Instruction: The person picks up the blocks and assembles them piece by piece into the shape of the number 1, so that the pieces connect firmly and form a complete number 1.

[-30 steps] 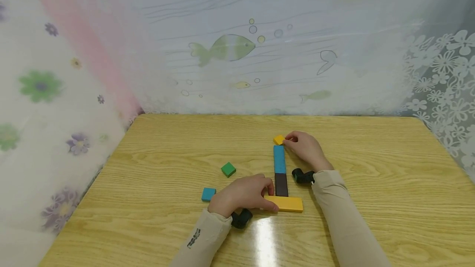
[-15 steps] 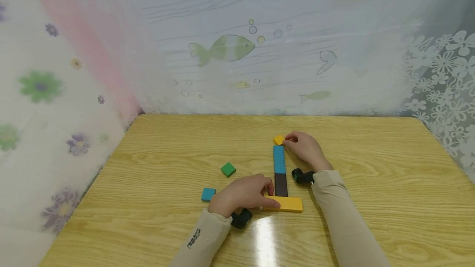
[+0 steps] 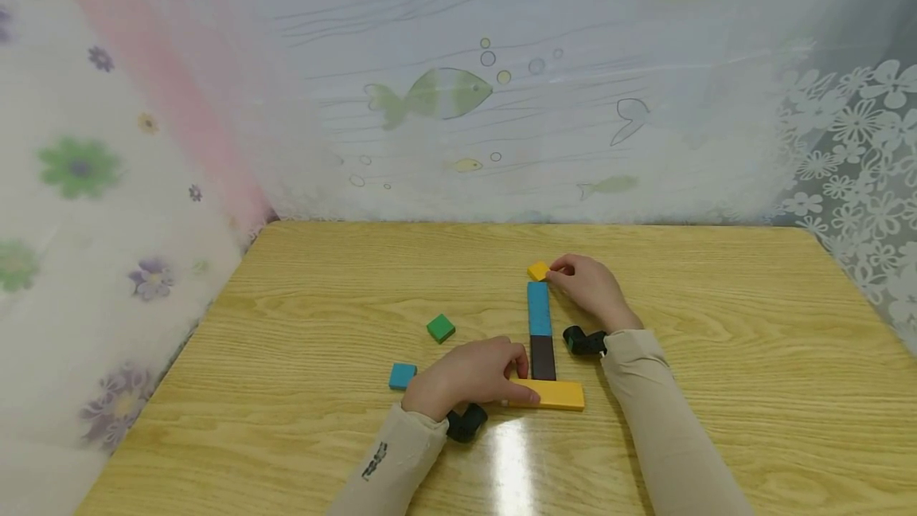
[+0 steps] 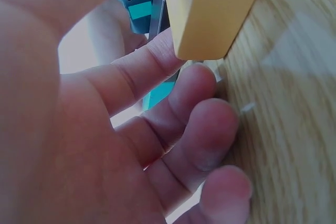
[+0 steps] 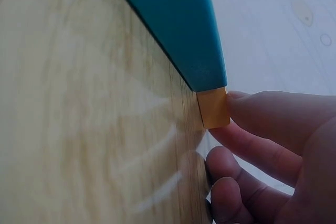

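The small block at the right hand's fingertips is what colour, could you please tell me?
The small block is yellow; it shows best in the head view.

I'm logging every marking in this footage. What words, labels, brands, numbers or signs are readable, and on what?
Readable text: none.
Dark marking on the beige fabric left sleeve: too small and blurred to read.
Long yellow rectangular block, small yellow square block: no lettering visible.
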A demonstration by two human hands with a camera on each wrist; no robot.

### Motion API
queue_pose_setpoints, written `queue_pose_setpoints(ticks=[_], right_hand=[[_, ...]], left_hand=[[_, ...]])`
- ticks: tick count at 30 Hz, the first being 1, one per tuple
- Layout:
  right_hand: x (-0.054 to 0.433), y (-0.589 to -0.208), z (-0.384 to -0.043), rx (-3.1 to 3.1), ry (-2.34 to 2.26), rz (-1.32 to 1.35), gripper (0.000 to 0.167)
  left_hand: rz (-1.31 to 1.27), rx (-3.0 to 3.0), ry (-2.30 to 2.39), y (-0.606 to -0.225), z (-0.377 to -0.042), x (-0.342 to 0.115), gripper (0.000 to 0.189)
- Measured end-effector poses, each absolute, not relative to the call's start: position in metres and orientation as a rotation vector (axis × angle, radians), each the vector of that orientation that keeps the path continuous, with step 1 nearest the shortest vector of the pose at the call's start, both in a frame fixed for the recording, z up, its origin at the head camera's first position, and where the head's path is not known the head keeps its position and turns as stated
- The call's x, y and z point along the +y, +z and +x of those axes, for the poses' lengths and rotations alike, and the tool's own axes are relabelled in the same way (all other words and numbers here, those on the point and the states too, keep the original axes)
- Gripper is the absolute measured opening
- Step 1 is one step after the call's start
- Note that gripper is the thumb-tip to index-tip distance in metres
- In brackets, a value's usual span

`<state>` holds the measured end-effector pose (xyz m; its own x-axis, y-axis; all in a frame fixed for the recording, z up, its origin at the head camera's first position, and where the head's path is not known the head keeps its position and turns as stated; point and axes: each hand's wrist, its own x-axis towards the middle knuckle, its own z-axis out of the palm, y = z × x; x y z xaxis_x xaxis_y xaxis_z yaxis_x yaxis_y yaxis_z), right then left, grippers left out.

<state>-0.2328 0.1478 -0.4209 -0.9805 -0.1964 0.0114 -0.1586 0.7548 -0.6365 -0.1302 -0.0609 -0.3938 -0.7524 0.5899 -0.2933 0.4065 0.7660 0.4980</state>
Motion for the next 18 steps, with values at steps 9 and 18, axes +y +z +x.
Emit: queue_pose_setpoints(ticks=[9, 18], right_hand=[[0.148, -0.42, -0.232, 2.893, -1.03, -0.285, 0.03], [0.147, -0.419, -0.232, 2.891, -1.016, -0.271, 0.031]], left_hand=[[0.737, 2.472, 0.76, -0.394, -0.132, -0.065, 0.024], [0.714, 2.605, 0.777, -0.386, -0.137, -0.079, 0.02]])
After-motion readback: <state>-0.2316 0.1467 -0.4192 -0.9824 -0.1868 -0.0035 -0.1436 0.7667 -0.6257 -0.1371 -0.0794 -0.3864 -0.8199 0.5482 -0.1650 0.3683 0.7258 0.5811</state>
